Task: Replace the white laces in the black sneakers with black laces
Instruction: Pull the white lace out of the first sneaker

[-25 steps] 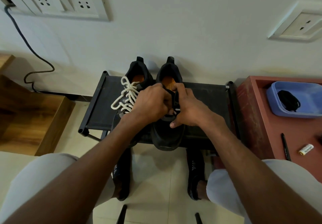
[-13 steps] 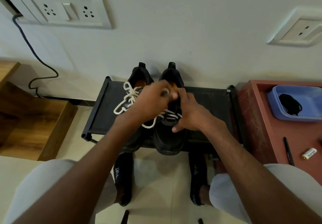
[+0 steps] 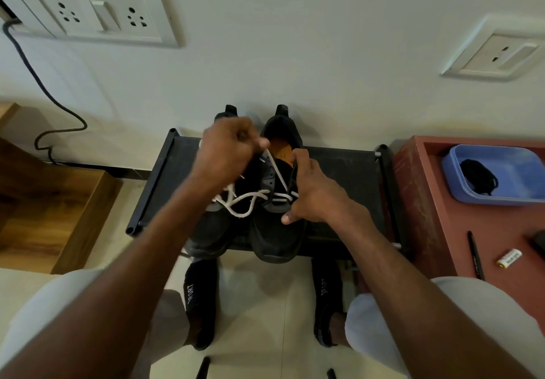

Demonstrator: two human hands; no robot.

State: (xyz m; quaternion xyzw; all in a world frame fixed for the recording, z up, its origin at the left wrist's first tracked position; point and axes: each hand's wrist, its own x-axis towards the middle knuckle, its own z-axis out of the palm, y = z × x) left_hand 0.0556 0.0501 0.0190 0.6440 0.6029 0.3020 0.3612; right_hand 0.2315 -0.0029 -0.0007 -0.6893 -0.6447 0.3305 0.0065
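Pinching white lace (image 3: 275, 172) taut, left hand (image 3: 228, 150) raised; right hand (image 3: 312, 194) gripping sneaker (image 3: 272, 231).

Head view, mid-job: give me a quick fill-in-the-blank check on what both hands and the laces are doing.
1. The left hand pulls a lace coloured ____.
2. The right hand steadies the ____ sneaker of the pair.
3. The black laces lie in a ____ tray.
4. The sneakers sit on a black ____.

Missing words: white; right; blue; rack

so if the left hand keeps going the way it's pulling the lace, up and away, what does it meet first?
Probably the wall behind the sneakers; nothing else shows past the left hand pinching the white lace, though depth is unclear.
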